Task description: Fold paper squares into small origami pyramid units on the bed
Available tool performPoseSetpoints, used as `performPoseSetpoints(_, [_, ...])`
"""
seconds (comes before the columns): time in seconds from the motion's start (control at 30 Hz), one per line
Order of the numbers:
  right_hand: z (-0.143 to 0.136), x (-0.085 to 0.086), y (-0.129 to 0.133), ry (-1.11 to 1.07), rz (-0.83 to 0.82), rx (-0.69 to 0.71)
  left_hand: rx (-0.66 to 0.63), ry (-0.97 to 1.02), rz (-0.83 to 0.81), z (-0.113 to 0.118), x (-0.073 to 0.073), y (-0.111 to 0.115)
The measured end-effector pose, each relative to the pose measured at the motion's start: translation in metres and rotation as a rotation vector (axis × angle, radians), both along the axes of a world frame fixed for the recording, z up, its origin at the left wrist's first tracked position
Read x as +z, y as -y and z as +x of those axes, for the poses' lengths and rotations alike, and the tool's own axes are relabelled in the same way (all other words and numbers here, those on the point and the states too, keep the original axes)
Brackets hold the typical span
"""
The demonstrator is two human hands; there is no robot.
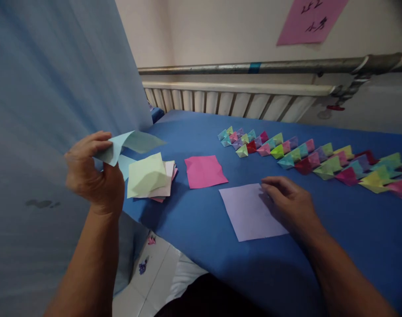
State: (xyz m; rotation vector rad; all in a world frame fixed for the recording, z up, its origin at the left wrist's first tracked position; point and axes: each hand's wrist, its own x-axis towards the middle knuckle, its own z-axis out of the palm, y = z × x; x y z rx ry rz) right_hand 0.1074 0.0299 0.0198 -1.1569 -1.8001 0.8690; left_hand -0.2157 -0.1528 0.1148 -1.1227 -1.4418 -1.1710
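My left hand (90, 169) is raised at the left, pinching a light blue paper sheet (120, 143) that bends and droops to the right. Beneath it, a stack of coloured paper sheets (150, 176) has a pale green one on top, and another light blue piece shows at its left. My right hand (286, 200) rests at the upper right of a flat lavender paper sheet (250, 213), thumb and fingers close together at its edge; that corner is hidden under the hand. Between stack and lavender sheet lies a creased pink paper square (205, 171).
Rows of small folded paper pieces (306, 154) in many colours run along the right of the blue table (188, 215). Behind are a radiator (217, 101) and a pipe (214, 69). A blue curtain (56, 79) hangs at left. Crumpled bits (143, 266) lie on the floor.
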Motion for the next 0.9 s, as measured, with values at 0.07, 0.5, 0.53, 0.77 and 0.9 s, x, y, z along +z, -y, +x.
performPoseSetpoints(0.07, [0.000, 0.001, 0.000, 0.019, 0.015, 0.008, 0.018, -0.010, -0.022, 0.000, -0.006, 0.002])
performPoseSetpoints(0.5, [-0.004, -0.002, 0.003, 0.161, 0.071, 0.138, -0.144, 0.324, -0.885, -0.006, -0.104, 0.021])
performPoseSetpoints(0.53, [-0.004, -0.002, 0.003, 0.161, 0.074, 0.139, -0.150, 0.316, -0.915, -0.008, -0.105, 0.021])
performPoseSetpoints(0.77, [-0.005, -0.006, 0.002, 0.153, 0.052, 0.149, -0.120, 0.317, -1.033, -0.017, -0.108, 0.012])
performPoseSetpoints(0.9, [-0.006, -0.003, 0.003, 0.152, 0.060, 0.159, -0.075, 0.326, -1.093, -0.015, -0.100, 0.006])
